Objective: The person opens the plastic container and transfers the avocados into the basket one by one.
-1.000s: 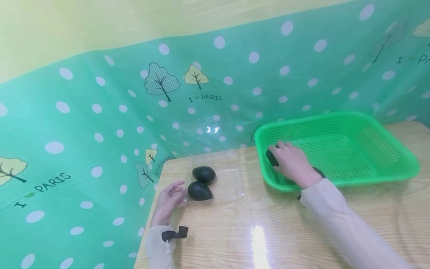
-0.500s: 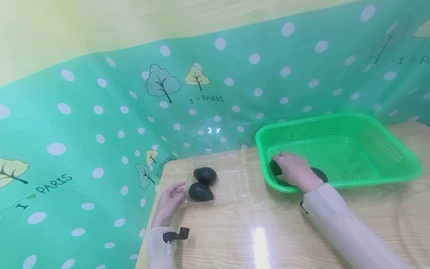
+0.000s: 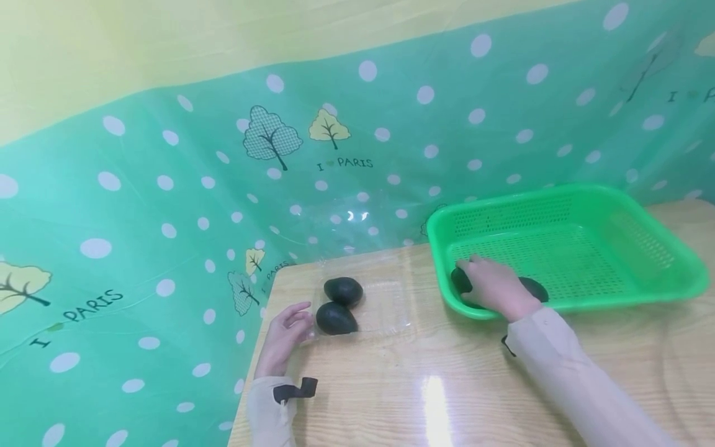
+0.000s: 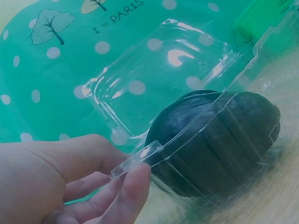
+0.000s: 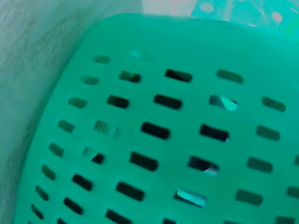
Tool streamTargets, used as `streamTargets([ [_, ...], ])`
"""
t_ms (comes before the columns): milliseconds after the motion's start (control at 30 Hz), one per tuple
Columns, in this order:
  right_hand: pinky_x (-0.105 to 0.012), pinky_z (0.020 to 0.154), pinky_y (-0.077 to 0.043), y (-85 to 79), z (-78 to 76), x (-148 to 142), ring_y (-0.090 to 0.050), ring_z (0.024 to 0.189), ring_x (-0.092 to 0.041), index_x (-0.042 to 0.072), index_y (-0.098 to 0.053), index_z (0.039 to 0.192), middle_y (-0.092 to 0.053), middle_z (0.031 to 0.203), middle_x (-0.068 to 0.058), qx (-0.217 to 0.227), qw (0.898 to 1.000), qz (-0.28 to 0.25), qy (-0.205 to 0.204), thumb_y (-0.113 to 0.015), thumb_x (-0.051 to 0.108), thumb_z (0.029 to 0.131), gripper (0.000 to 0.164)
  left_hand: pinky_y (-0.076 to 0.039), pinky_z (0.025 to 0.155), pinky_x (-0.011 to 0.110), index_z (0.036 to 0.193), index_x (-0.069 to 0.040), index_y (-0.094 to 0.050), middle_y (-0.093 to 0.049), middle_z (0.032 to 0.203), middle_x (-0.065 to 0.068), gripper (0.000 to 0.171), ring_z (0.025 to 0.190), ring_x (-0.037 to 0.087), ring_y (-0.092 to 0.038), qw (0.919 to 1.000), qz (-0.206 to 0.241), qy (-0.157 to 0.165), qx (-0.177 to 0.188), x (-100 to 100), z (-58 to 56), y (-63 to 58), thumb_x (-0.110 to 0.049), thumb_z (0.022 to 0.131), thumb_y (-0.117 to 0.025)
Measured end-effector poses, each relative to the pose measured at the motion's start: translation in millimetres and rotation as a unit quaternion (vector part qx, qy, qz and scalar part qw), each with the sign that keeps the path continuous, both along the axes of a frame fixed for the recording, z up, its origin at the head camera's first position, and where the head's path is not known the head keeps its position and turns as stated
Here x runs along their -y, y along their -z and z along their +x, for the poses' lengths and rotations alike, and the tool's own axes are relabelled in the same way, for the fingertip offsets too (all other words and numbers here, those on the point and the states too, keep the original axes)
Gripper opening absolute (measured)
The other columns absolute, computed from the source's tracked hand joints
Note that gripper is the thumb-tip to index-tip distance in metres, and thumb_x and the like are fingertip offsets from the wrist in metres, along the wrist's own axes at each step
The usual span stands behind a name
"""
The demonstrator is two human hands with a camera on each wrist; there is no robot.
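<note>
Bright green basket, blackish fruits, white-dotted teal curtain

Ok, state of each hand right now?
Left hand: pinching the edge of the clear container.
Right hand: holding a dark fruit in the green basket.

L grip pinching, R arm extended fwd, R grip palm-down & curled

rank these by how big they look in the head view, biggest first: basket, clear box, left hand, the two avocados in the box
1. Basket
2. Clear box, open lid included
3. Left hand
4. Back avocado and front avocado: too alike to rank
</note>
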State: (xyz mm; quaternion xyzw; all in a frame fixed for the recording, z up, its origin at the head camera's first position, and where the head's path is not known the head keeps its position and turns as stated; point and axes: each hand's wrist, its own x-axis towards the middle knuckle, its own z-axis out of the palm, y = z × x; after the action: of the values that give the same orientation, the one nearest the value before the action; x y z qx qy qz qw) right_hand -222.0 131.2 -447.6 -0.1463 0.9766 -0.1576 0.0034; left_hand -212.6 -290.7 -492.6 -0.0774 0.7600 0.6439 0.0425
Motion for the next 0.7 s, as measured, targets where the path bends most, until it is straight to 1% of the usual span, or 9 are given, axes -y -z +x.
streamTargets([
  [133,-0.063,0.083,-0.054,-0.3,0.2,0.2,-0.058,0.112,-0.050,-0.004,-0.053,0.137,-0.056,0.129,-0.032,0.002,1.000,-0.001,-0.003,-0.079,0.020,0.081,0.066,-0.060,0.075,0.027,0.136,0.000,-0.053,-0.061,0.104,0.008,0.047,0.081,0.013,-0.064,1.0000,0.005,0.000,0.000,0.4,0.3,-0.6,-0.004,0.091,-0.066],
  [267,-0.064,0.084,-0.054,-0.1,0.5,-0.7,-0.056,0.114,-0.050,-0.005,-0.053,0.136,-0.056,0.127,-0.031,-0.006,1.000,0.006,-0.005,-0.080,0.020,0.081,0.066,-0.060,0.075,0.027,0.136,0.002,-0.053,-0.060,0.104,0.009,0.047,0.082,0.014,-0.063,0.9999,0.010,0.003,-0.002,0.4,-0.3,0.0,-0.003,0.091,-0.065],
  [500,-0.069,0.096,-0.045,-0.6,2.9,-2.1,-0.045,0.127,-0.056,-0.007,-0.051,0.138,-0.050,0.136,-0.035,0.001,1.000,0.007,-0.003,-0.079,0.023,0.083,0.068,-0.060,0.074,0.027,0.136,0.001,-0.053,-0.059,0.104,0.008,0.046,0.083,0.014,-0.063,1.0000,0.005,-0.002,0.002,-1.3,1.0,0.3,-0.002,0.092,-0.064],
  [700,-0.069,0.100,-0.042,-0.1,3.7,-1.9,-0.042,0.130,-0.055,-0.008,-0.048,0.139,-0.046,0.140,-0.036,0.009,1.000,-0.002,0.000,-0.076,0.023,0.086,0.067,-0.060,0.075,0.027,0.137,0.001,-0.053,-0.059,0.106,0.009,0.047,0.083,0.014,-0.063,1.0000,0.005,0.001,-0.002,-1.7,1.4,-0.9,-0.004,0.091,-0.065],
])
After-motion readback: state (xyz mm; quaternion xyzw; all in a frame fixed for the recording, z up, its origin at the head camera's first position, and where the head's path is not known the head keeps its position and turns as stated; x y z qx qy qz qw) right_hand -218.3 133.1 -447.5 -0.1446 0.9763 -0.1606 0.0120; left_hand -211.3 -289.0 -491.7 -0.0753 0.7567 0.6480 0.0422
